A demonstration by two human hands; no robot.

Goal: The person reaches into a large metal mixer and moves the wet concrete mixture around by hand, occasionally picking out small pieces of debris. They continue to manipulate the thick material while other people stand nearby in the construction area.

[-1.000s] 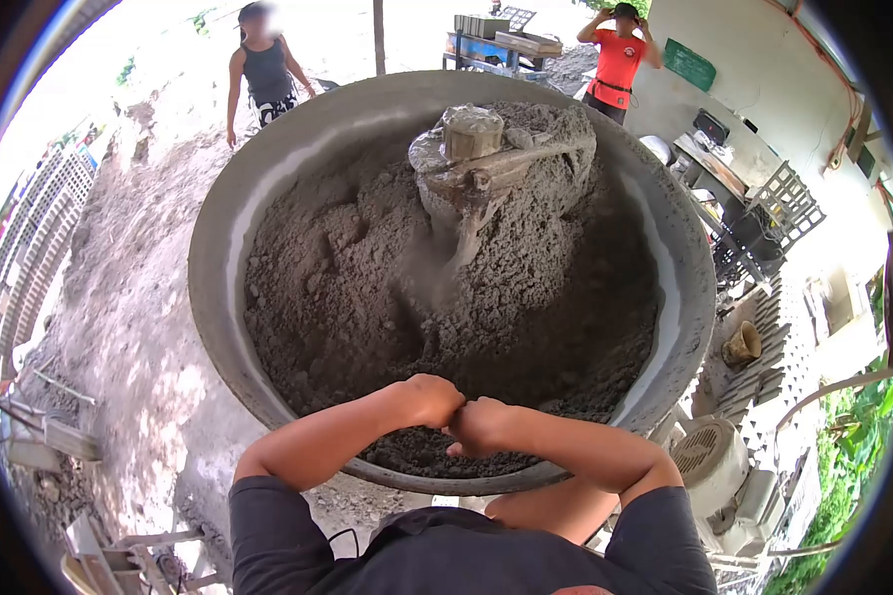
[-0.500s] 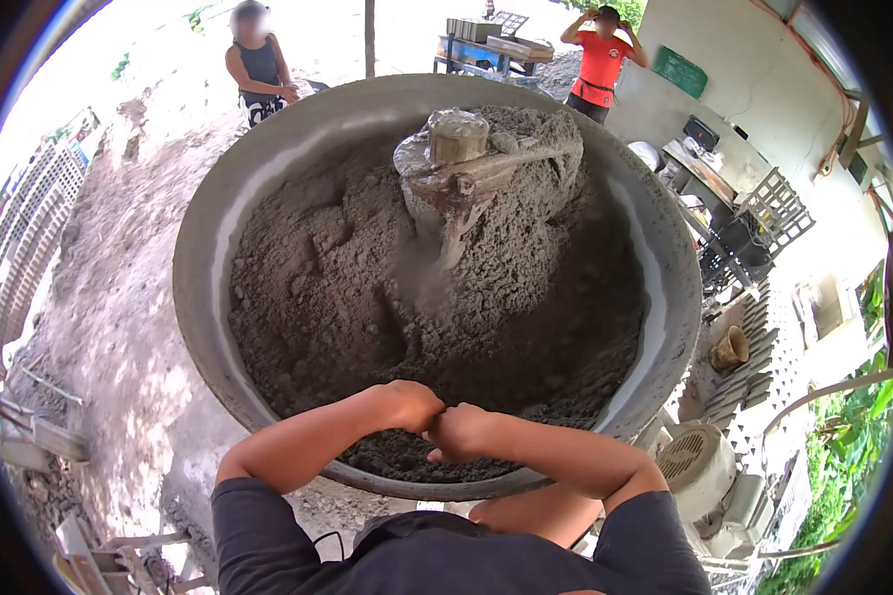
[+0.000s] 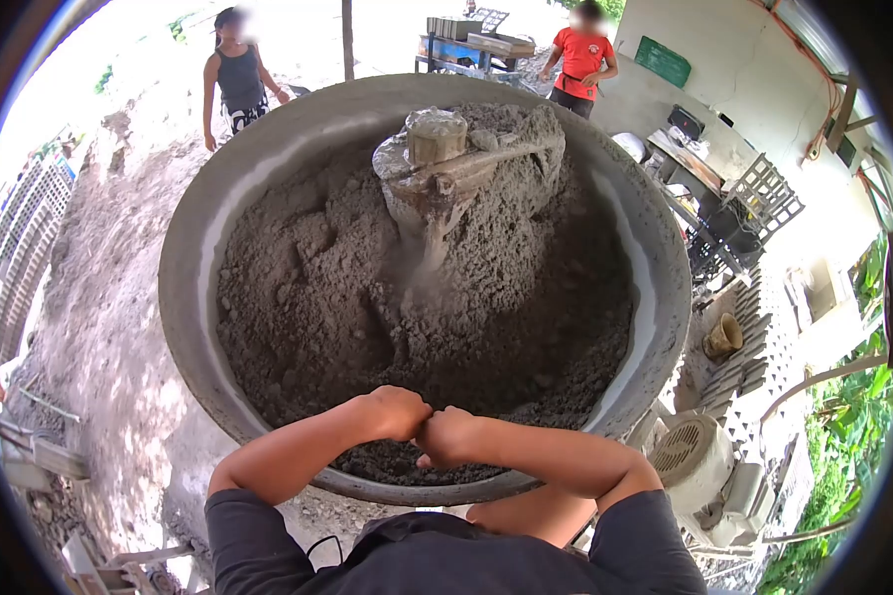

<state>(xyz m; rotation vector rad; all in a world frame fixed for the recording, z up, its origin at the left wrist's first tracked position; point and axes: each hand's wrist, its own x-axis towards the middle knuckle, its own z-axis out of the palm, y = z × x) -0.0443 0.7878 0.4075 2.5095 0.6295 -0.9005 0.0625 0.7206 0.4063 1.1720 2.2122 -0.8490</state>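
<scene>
My left hand (image 3: 399, 413) and my right hand (image 3: 450, 436) meet, both closed, over the near side of a large round mixer pan (image 3: 184, 327). What their fingers hold, if anything, is hidden. Below and beyond them lies a grey, crumbly cement mix (image 3: 308, 288), loose and lumpy. The mixer's caked central hub (image 3: 437, 139) rises from the far half of the pan, with a coated arm reaching down into the mix. Neither hand touches the mix as far as I can see.
Beyond the rim stand a person in a dark sleeveless top (image 3: 238, 79) and a person in a red shirt (image 3: 580, 64). To the right are a black crate (image 3: 764, 193), a bucket (image 3: 724, 337) and a dusty motor (image 3: 693, 461). Stacked blocks (image 3: 25, 258) line the left.
The view has shifted slightly, so the pan sits a little further left. The person in red has lowered both arms; the other person's arms have come apart. My hands stay together.
</scene>
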